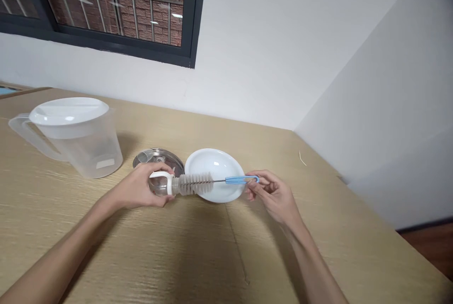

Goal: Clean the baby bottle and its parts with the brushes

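Note:
My left hand is closed around a small clear bottle with a white collar and handle, lying sideways with its mouth to the right. In my right hand the fingers pinch the blue loop handle of a bottle brush. The brush's pale bristles are at the bottle's mouth, most of them outside it. Both are held over the near part of a white bowl. Behind my left hand sits a round metal tray with small clear parts on it, partly hidden by the hand.
A clear plastic pitcher with a white lid stands at the left of the wooden table. A thin pale strip lies at the right. Wall and barred window are behind.

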The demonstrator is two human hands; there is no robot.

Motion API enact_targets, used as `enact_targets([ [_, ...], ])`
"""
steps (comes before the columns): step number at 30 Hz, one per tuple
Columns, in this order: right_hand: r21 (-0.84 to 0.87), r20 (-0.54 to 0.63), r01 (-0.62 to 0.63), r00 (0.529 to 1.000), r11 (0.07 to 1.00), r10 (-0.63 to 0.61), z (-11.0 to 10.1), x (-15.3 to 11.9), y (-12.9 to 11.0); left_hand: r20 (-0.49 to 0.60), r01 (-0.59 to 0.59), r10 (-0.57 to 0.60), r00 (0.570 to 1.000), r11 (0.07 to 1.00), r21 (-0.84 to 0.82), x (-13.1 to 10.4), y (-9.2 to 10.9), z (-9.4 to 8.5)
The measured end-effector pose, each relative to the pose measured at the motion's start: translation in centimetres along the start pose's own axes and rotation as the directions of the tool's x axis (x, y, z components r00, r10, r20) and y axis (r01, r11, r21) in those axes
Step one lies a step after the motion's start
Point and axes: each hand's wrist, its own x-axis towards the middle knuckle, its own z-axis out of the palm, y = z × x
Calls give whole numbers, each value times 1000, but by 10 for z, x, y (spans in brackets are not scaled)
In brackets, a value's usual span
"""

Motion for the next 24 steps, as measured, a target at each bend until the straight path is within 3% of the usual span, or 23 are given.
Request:
enact_targets([
  [12, -152, -5, 46, 999, 987, -47, 9, -3, 2, -16, -26, 26, 1000, 999, 26, -2, -2, 2],
  [18, 19, -37, 93, 995, 995, -92, 7, -2, -6, -8, -25, 25, 1000, 1000, 16, -2, 0, -1],
  [24, 56, -41, 45, 998, 997, -42, 5, -1, -1, -13, -21, 21, 1000, 1000, -6, -1, 2, -1],
])
